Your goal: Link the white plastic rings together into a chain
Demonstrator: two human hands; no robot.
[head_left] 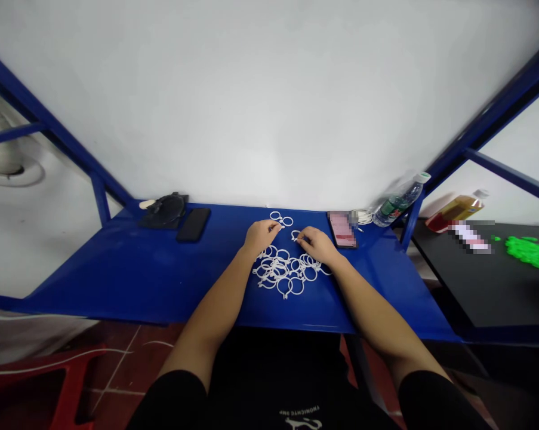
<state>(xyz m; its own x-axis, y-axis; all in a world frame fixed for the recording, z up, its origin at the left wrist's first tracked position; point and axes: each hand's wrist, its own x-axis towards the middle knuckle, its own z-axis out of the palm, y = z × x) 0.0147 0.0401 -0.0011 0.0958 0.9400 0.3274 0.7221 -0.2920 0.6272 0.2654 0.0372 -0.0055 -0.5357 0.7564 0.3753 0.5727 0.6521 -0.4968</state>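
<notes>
Though thin, ring (pixel 293 233) in right hand (pixel 314 243).

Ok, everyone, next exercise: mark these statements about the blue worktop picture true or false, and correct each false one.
1. The loose pile of white rings lies on the blue tabletop. True.
2. The clear plastic bottle is at the blue tabletop's left end. False: it is at the right end, near the wall.
3. The right hand's grip is on a white ring. True.
4. The bright green pieces lie among the white rings. False: they lie on the black tabletop to the right.
5. The phone with the pink screen lies to the right of the pile. True.
</notes>
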